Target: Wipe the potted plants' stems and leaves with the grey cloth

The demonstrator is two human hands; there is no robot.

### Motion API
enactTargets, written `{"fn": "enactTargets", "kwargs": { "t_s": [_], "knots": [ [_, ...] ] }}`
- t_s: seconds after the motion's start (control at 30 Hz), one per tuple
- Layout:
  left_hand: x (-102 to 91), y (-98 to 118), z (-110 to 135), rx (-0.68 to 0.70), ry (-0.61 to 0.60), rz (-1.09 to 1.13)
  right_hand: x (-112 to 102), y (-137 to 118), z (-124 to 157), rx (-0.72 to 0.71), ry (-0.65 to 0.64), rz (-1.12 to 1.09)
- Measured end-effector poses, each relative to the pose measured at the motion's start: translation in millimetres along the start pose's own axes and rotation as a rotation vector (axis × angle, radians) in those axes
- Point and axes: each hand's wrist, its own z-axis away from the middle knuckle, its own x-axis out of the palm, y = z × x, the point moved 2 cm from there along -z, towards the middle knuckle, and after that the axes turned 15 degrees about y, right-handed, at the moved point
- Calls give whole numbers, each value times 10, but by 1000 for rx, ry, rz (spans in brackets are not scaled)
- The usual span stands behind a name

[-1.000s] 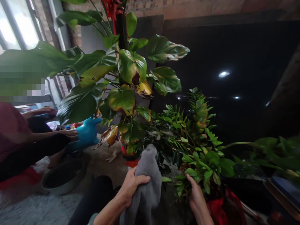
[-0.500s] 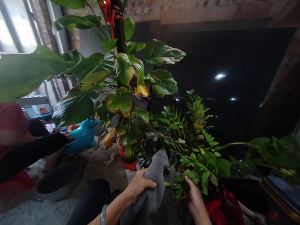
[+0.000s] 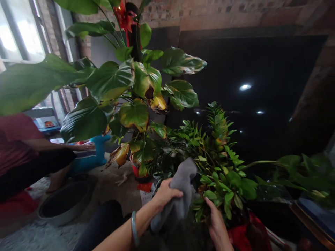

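Observation:
My left hand (image 3: 170, 193), with a pale bangle (image 3: 134, 228) on its wrist, grips a grey cloth (image 3: 183, 184). One end of the cloth rises above the hand and the other hangs below it. To the right, my right hand (image 3: 216, 223) is at the low leafy plant (image 3: 230, 190), its thumb along the small green leaves. Its other fingers curl in behind the foliage and are partly hidden; they appear closed on the leaves. Behind the cloth grows a darker bushy plant (image 3: 171, 153).
A tall broad-leaved plant (image 3: 134, 113) with browned leaves stands in a red pot (image 3: 137, 170). At left, a person (image 3: 23, 146) sits near a grey basin (image 3: 65, 200) and a blue toy animal (image 3: 98, 150). Red wrapping (image 3: 248, 233) lies at lower right; a dark panel (image 3: 261, 62) stands behind.
My left hand has moved up and to the right with the cloth. My right hand stays at the leaves. The seated person's arm now reaches out over the blue toy.

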Motion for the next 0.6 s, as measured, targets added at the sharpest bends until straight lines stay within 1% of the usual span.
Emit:
{"fn": "enactTargets", "kwargs": {
  "t_s": [0.07, 0.1, 0.17, 0.27, 0.37, 0.5, 0.53, 0.6],
  "knots": [
    [-68, -284, 51, -126, -25, -62, -20, -31, 2, 1, 24, 22],
    [-108, -383, 93, -174, -49, -75, -36, -49, 3, -3, 43, 36],
    [-190, -483, 182, -231, -94, -62, -79, -87, 18, -20, 83, 60],
    [-295, -448, 276, -250, -113, 40, -164, -111, 93, -49, 95, 75],
    [-375, -368, 320, -246, -69, 198, -264, -8, 217, -16, 21, 102],
    [-456, -339, 361, -225, 91, 332, -428, 354, 457, 115, -135, 242],
    [-471, -331, 372, -205, 116, 348, -475, 456, 538, 116, -183, 297],
    [-501, -306, 395, -173, 158, 364, -566, 632, 722, 61, -291, 399]
  ]
}}
